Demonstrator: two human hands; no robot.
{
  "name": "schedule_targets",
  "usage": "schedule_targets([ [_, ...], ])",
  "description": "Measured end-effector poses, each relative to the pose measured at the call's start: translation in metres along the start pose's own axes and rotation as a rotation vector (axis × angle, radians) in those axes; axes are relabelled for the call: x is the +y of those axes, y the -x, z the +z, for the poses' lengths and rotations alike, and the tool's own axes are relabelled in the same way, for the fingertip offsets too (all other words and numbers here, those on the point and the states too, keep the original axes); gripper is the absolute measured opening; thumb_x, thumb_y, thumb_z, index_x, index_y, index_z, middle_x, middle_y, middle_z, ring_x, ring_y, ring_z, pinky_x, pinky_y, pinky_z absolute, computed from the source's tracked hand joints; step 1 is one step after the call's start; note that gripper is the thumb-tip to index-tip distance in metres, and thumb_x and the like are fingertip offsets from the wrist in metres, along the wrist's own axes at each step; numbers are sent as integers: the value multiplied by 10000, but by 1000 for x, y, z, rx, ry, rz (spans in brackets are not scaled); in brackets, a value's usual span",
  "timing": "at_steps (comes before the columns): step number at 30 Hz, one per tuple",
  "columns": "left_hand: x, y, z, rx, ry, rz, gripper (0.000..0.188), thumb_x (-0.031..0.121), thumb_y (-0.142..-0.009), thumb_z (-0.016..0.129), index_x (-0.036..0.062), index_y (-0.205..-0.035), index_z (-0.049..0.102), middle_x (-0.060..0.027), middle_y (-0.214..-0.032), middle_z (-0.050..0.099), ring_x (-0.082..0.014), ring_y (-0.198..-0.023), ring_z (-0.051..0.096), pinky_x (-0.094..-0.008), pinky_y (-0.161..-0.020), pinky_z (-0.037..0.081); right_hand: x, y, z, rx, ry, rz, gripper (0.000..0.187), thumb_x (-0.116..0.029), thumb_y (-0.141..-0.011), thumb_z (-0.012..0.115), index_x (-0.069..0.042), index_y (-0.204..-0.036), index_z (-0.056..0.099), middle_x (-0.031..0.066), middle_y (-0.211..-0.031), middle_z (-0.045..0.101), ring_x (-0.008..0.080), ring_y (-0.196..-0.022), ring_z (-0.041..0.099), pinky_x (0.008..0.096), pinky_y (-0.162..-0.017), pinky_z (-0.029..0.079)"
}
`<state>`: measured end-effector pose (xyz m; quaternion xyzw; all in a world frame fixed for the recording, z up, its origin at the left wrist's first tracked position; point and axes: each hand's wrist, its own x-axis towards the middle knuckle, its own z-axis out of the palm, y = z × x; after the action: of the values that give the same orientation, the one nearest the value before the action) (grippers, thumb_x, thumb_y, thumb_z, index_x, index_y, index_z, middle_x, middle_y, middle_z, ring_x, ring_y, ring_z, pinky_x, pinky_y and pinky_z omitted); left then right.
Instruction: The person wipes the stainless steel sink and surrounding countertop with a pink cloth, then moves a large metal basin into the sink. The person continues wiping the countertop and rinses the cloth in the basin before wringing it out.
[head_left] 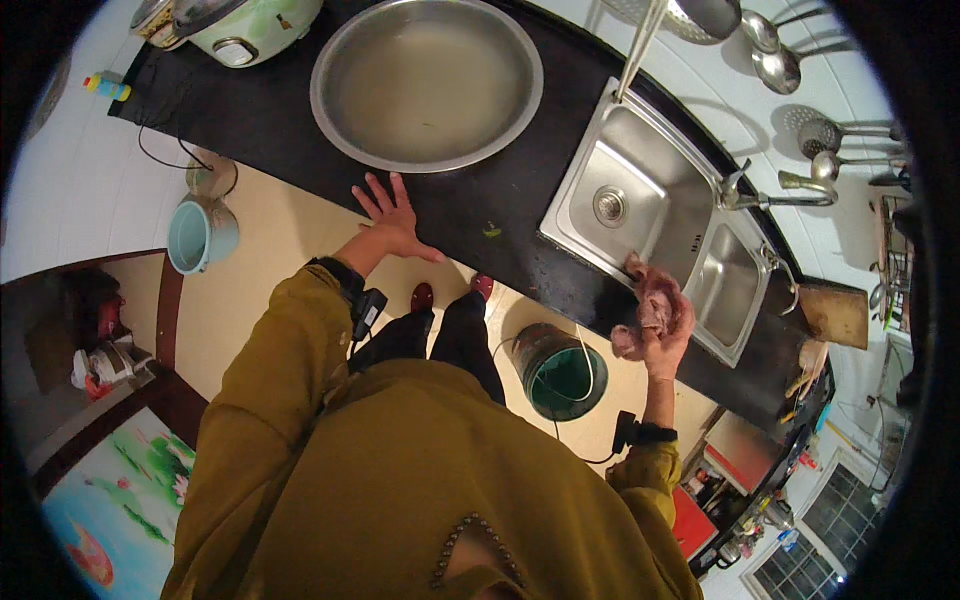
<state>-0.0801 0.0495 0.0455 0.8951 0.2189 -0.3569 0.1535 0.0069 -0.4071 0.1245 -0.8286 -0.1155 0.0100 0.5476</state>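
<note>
Right hand [668, 335] is closed around a crumpled pink rag [652, 300] at the near rim of the double steel sink [640, 190]. Left hand [392, 215] lies flat, fingers spread, holding nothing, on the black desk [470, 205] beside the wide steel basin [427, 80]. Risk: the rag could drip onto the floor by the green bucket [562, 370], making it slippery.

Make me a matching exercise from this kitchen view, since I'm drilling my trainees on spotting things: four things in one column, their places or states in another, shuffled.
Things:
1. left hand
2. pink cloth
3. large steel basin
4. green bucket

Places or states:
A. standing on the floor below the counter
B. held in the right hand by the sink
C. spread flat on the black counter
D. holding water, on the counter

Pairs: 1-C, 2-B, 3-D, 4-A
</note>
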Motion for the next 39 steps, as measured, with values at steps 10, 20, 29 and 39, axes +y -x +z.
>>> schedule_targets([
  [10, 10, 7, -9, -24, 11, -57, 1718, 753, -448, 816, -134, -1335, -358, -511, -1401, -221, -614, -1321, -283, -724, -1022, -163, -4, 33, 166, -207, 688, 56, 800, -119, -666, 704, -93, -1408, 406, 260, -1370, 388, 481, -1265, 391, 502, -1039, 394],
  [20, 2, 3, 0, 59, 58, 3, 1698, 724, -451, 830, -106, -1375, -329, -444, -1461, -222, -589, -1341, -279, -705, -1042, -159, -46, -36, 275, -340, 415, -168, 697, -145, -665, 710, -104, -1325, 491, 229, -1351, 456, 486, -1225, 440, 513, -1009, 423],
  [29, -53, 33, 39, 624, 894, 180, 568, 280, -800, 730, -2, -1248, 525, -245, -1207, 578, -392, -1210, 529, -537, -1015, 425, -39, -161, 177, -296, 590, -299, 593, -211, -706, 682, -109, -1273, 540, 101, -1328, 517, 373, -1210, 474, 487, -950, 434],
  [39, -11, 25, 88, -551, 2319, -156, 509, 315, -1029, 366, -109, -1305, 424, -326, -1356, 451, -474, -1274, 453, -545, -1071, 404, -25, -137, 254, -487, 909, -563, 589, -292, -670, 699, -174, -1241, 617, 83, -1329, 503, 328, -1132, 514, 488, -876, 484],
])
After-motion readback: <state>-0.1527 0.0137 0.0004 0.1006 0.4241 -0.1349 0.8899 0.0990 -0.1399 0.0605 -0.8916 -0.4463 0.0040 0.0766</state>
